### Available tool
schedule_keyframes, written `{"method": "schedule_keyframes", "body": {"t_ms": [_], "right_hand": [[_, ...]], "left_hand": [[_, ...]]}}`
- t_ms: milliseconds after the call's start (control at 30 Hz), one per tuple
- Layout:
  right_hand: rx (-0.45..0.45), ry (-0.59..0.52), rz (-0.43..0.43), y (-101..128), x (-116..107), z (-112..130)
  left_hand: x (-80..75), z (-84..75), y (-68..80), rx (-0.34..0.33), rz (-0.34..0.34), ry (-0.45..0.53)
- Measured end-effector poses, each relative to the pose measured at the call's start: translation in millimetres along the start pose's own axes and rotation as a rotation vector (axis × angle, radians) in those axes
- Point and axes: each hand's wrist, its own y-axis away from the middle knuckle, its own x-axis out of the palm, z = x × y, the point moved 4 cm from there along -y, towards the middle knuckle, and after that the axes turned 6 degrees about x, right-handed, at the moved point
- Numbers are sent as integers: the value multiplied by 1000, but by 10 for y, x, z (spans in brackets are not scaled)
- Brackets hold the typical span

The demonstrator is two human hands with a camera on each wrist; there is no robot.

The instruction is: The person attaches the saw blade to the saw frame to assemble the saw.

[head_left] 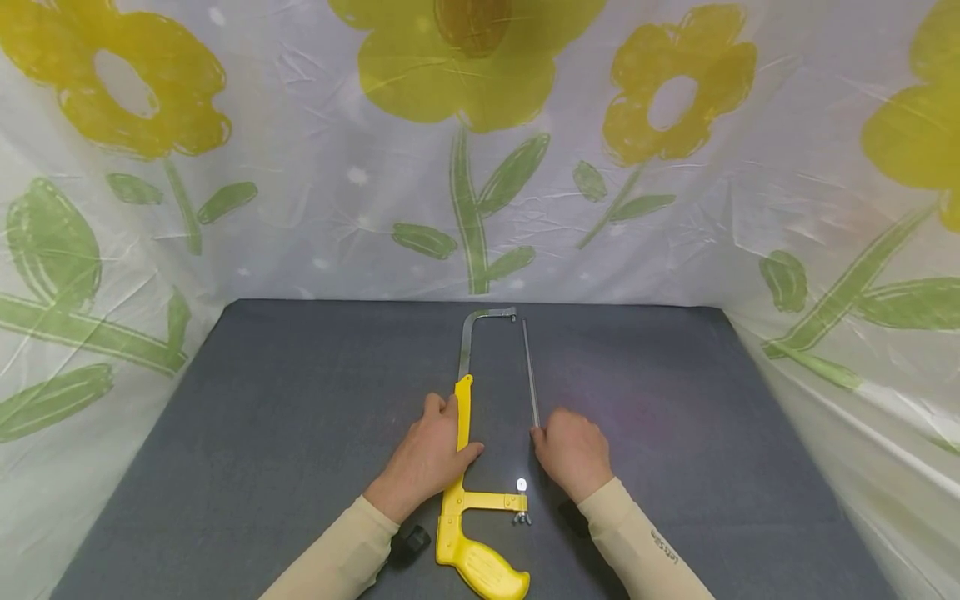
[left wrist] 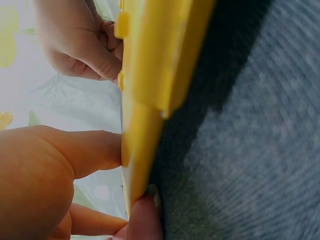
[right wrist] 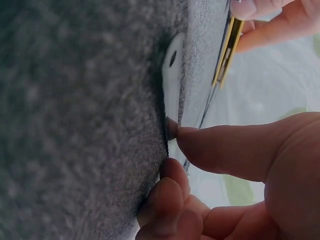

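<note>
Gripping rigid hacksaw frame (head_left: 463,417), my left hand (head_left: 427,457) clamps it; right hand (head_left: 572,450) pinches thin, springy, sharp blade (head_left: 531,375) end.

The saw frame (head_left: 467,433) lies on the mat (head_left: 285,433), its grip at the near edge. Left of the frame rests the left hand (head_left: 426,457), touching it. Right of the frame lies the blade (head_left: 531,372), apart from it, with the right hand (head_left: 572,452) at the blade's near end.
</note>
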Motion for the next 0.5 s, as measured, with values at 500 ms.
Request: {"method": "schedule_keyframes", "body": {"t_ms": [500], "right_hand": [[10, -43, 52, 1, -12, 18]], "left_hand": [[-1, -20, 28, 8, -15, -15]]}}
